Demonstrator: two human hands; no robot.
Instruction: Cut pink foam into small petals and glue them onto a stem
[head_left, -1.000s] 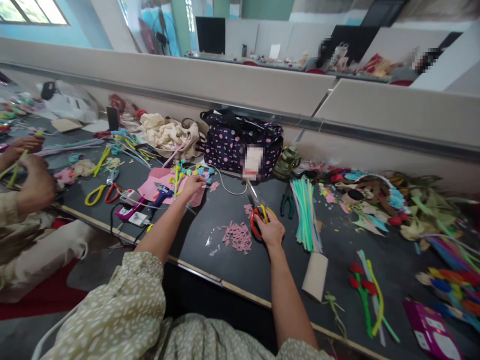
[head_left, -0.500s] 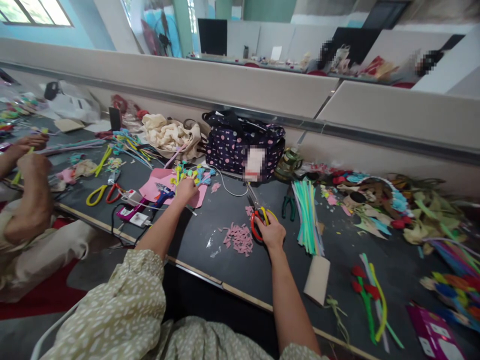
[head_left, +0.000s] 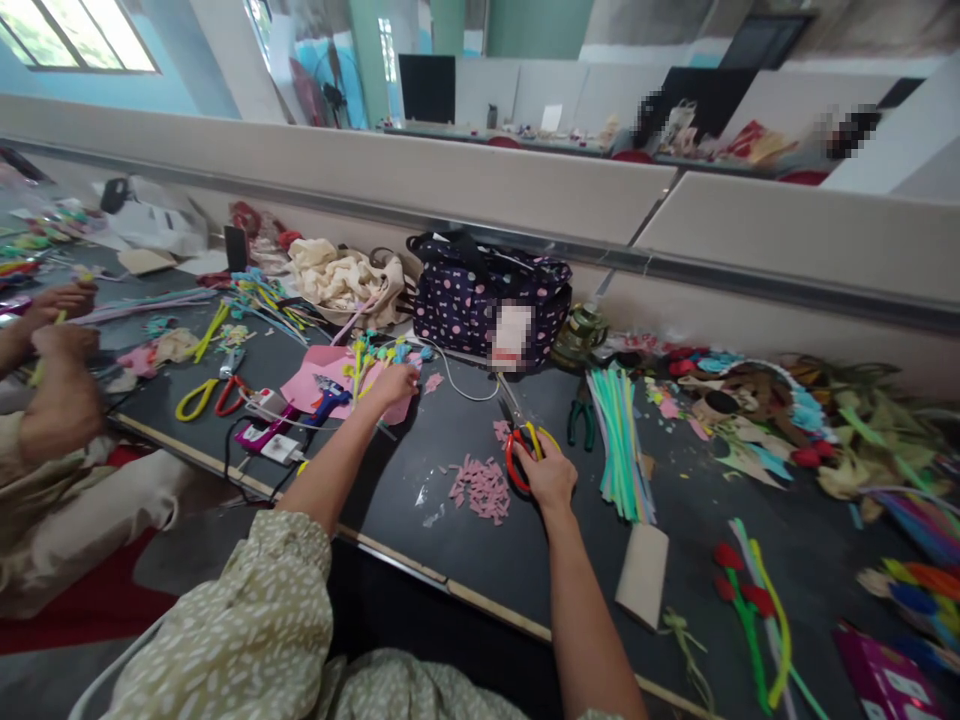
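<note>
My right hand (head_left: 551,472) is closed round the red and yellow handles of a pair of scissors (head_left: 520,425), whose blades point away toward the bag. Just left of it lies a pile of small pink cut pieces (head_left: 480,488). My left hand (head_left: 396,384) is over the right side of a pink sheet (head_left: 304,372), its fingers curled; what they hold, if anything, is hidden. Beside those fingers, a bunch of yellow and blue fuzzy-tipped stems (head_left: 362,352) lies on the sheet. A blue glue gun (head_left: 327,400) rests left of my left forearm.
A dotted dark bag (head_left: 457,300) stands against the partition. Green pliers (head_left: 580,420) and a bundle of pipe cleaners (head_left: 619,440) lie to the right, a beige card (head_left: 643,577) nearer me. Yellow-and-red-handled pliers (head_left: 199,398) lie left. Another person's hands (head_left: 67,325) work at far left.
My left hand has shifted right over the pink sheet. My right hand keeps the scissors in nearly the same place. The view has tilted slightly upward.
</note>
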